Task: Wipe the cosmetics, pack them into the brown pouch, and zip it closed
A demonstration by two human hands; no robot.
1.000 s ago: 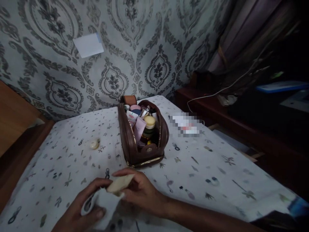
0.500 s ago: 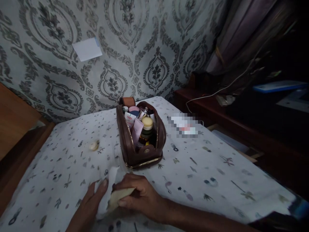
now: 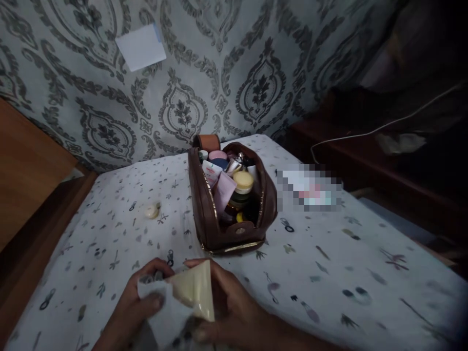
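Low in front of me, my left hand (image 3: 133,302) grips a thin white wipe or cloth (image 3: 164,312), thumb pressed on its near side. A cream-coloured squeeze tube (image 3: 196,288), its flat end up, is in my right hand (image 3: 239,309), fingers behind it and thumb at its lower edge. The wipe lies against the tube's left part and hides its other end. Just beyond my hands stands an open brown toiletry bag (image 3: 208,234). Inside are a pink tube (image 3: 224,192), a jar with a yellow lid (image 3: 243,181) and several other cosmetics.
A small round cream-coloured piece (image 3: 151,210) lies left of the bag on the patterned white sheet (image 3: 120,209). To the bag's right is a blurred-out item (image 3: 309,187). Wooden furniture (image 3: 32,180) borders the left, a patterned wall (image 3: 183,107) the back. A white cable (image 3: 369,131) hangs at right.
The tube has turned so that more of its side shows, and the wipe now covers its left part. My view has shifted left and down, so the bag appears farther right.
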